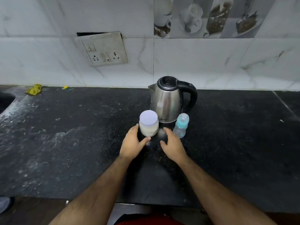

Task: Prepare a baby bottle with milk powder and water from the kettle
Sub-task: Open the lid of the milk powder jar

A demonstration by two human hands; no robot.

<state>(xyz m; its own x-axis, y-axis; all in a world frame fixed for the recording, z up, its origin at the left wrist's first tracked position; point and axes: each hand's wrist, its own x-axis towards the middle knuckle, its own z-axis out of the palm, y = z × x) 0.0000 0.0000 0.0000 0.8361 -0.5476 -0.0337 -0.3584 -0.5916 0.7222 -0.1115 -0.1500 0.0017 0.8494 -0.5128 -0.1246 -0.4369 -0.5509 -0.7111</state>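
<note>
Just ahead—powder jar [148, 123] between both hands, left [132, 144] touching, right [173, 143] open, apart.

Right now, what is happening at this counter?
A person reaches with both bare hands toward a lidded jar of milk powder on the dark counter. The left hand is at the jar's side; the right hand is open, holding nothing. The kettle and the capped baby bottle stand untouched.

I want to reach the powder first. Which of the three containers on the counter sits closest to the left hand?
The powder jar with the pale lid: the left hand is right beside it.
</note>
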